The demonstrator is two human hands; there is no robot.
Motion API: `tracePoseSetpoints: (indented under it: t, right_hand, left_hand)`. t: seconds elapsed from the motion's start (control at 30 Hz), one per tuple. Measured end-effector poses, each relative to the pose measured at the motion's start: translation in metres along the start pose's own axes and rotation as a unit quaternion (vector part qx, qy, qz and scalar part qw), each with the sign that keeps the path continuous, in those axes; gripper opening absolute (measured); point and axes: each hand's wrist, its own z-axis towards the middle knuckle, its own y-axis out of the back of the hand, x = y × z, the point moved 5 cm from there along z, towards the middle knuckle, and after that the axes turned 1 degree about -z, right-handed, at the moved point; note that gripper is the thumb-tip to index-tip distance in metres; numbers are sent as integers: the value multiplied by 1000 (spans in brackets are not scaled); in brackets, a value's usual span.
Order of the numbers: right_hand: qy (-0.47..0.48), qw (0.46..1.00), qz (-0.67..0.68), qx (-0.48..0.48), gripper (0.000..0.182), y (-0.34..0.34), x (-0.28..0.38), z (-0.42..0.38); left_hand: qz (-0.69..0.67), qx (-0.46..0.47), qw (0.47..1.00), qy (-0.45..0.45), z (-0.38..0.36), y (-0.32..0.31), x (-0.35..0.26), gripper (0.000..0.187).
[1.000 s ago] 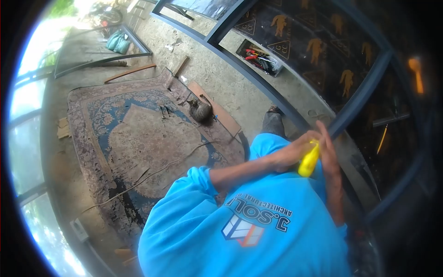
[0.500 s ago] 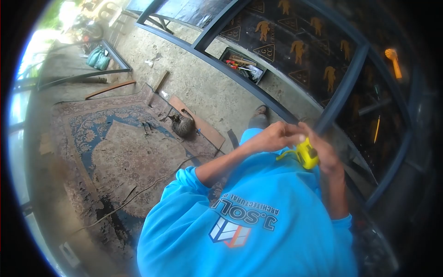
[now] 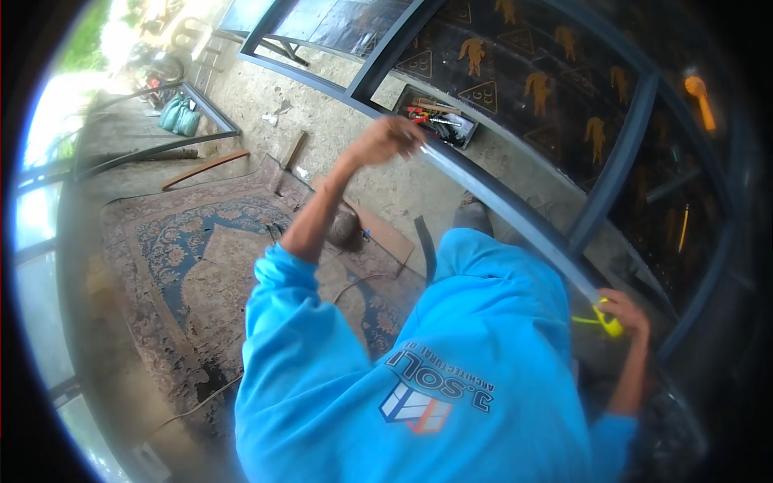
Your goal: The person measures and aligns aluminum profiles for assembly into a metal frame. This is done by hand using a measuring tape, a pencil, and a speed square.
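Note:
My right hand [image 3: 625, 312] is closed around a yellow tape measure [image 3: 610, 324] beside the dark metal frame [image 3: 596, 213], a yellow strap hanging from it. A pale blade [image 3: 503, 208] stretches from the tape measure along the near bar of the frame. At its other end my left hand [image 3: 388, 140] has its fingers pinched on the blade tip, blurred by motion.
A tool tray [image 3: 439, 117] lies on the floor beyond the bar. Dark printed boards [image 3: 515, 72] lie behind the frame, with an orange-handled tool [image 3: 700, 101] and a pencil [image 3: 684, 228]. A cat [image 3: 345, 231] is on the worn rug [image 3: 233, 274].
My hands were close together at the tape measure and are now far apart, left hand up and left, right hand down and right. The blade now shows between them. The cat has changed its pose.

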Motion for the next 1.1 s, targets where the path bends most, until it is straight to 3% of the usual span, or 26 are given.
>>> tracePoseSetpoints:
  t: [0.03, 0.07, 0.13, 0.2, 0.27, 0.33, 0.37, 0.4, 0.47, 0.6, 0.77, 1.0, 1.1]
  right_hand:
    - [-21, 999, 21, -19, 30, 12, -7, -11]
    - [-59, 997, 43, 14, 25, 26, -35, -16]
    - [-109, 993, 6, -39, 22, 48, -58, -28]
    - [-132, 990, -5, -43, 22, 49, -46, -34]
    - [-150, 987, -14, -49, 24, 51, -41, -26]
    - [-131, 982, -108, -78, 28, 51, -41, -14]
    - [-118, 977, -136, -117, 30, 49, -36, -11]
    - [-118, 977, -133, -117, 30, 47, -30, -7]
    - [-112, 976, -161, -96, 30, 42, -16, -5]
    - [-120, 982, -106, -103, 27, 43, -25, -3]
    - [-127, 980, -122, -97, 27, 44, -23, -2]
    - [-138, 979, -113, -99, 26, 47, -34, 3]
    - [-128, 980, -117, -93, 27, 49, -38, 5]
  left_hand:
    - [-19, -25, 999, 11, 4, 36, 27, 20]
    - [143, -76, 985, -55, 11, 69, 44, 12]
    - [307, -47, 949, -60, 25, 124, 72, 13]
    - [424, -92, 901, 29, 24, 145, 76, 16]
    - [437, -98, 891, 67, 26, 154, 82, 18]
    - [451, -71, 888, 58, 31, 158, 90, 17]
    - [474, -27, 880, 14, 35, 160, 86, 17]
    - [476, -25, 879, 13, 37, 164, 85, 17]
    - [280, -17, 951, 132, 35, 171, 97, 18]
    - [260, -42, 954, 141, 39, 171, 101, 20]
    - [290, -7, 942, 168, 44, 171, 105, 23]
    - [271, -9, 948, 165, 45, 173, 108, 22]
    - [280, 2, 958, 58, 48, 170, 106, 18]
